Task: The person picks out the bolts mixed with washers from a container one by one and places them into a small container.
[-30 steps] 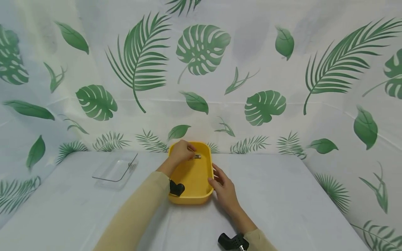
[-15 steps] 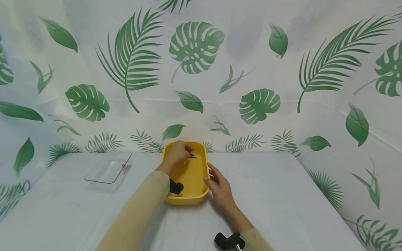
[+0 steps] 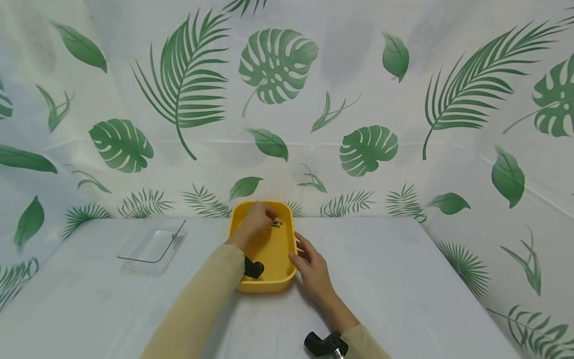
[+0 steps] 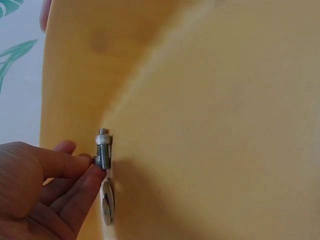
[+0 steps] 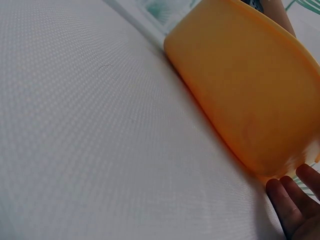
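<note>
A yellow plastic tub (image 3: 271,264) stands at the back middle of the table. My left hand (image 3: 257,219) reaches inside it, near the far end. In the left wrist view, its thumb and fingertips pinch a small metal bolt (image 4: 103,150) with a ring around its upper part, close to the tub's wall. Flat round metal washers (image 4: 108,202) lie just below the fingertips. My right hand (image 3: 314,271) is at the tub's right side, thumb at the rim and extended fingers along the outer wall. In the right wrist view those fingertips (image 5: 280,187) rest against the tub's lower corner.
To the left stands a clear rectangular container (image 3: 152,261), with something small near its right side. White cloth (image 3: 403,294) covers the table. A leaf-printed curtain (image 3: 314,159) hangs right behind the tub.
The head view has turned slightly, so everything sits a little further left. Both hands stay at the tub, and the small metal parts by the left fingertips have shifted slightly.
</note>
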A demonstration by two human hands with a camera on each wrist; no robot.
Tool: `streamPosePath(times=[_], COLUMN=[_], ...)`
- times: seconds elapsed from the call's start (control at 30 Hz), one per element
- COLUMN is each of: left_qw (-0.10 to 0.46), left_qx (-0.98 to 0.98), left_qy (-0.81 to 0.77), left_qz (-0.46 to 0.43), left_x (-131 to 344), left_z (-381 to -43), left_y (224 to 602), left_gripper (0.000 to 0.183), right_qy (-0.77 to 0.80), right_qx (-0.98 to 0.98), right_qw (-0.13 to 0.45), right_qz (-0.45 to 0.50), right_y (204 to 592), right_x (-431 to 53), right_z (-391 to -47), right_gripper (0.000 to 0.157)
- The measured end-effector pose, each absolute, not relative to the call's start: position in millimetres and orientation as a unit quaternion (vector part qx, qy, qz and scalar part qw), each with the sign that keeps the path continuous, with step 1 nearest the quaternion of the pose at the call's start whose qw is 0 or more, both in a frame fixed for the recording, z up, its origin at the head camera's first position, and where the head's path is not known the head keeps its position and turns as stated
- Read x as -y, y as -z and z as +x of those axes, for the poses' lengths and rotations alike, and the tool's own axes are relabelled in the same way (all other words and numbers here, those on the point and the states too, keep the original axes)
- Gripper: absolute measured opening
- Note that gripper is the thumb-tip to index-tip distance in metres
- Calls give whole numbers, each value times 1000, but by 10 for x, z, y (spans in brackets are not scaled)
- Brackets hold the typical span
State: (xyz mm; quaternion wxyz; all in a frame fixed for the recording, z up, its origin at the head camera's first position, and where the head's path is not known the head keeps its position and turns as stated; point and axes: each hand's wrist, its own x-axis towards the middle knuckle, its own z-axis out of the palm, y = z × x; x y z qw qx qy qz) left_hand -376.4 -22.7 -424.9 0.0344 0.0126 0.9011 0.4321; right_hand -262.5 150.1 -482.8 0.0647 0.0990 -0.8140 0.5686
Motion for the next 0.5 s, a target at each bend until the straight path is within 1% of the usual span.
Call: streamPosePath(times=[0.3, 0.5], left_qw=[62, 74], left_qx=[-892, -897], left_qy=[-447, -434], left_qz=[20, 29], left_x=[239, 224], left_z=[-3736, -3757], left_y=[4264, 4266], left_gripper=[32, 28], right_qy=[-576, -572], right_qx=[808, 811], right_qw=[67, 69], right_qz=[106, 101], right_y=[4832, 4843], right_x=[-1506, -1508], right_z=[-2636, -2650], right_gripper=[54, 54])
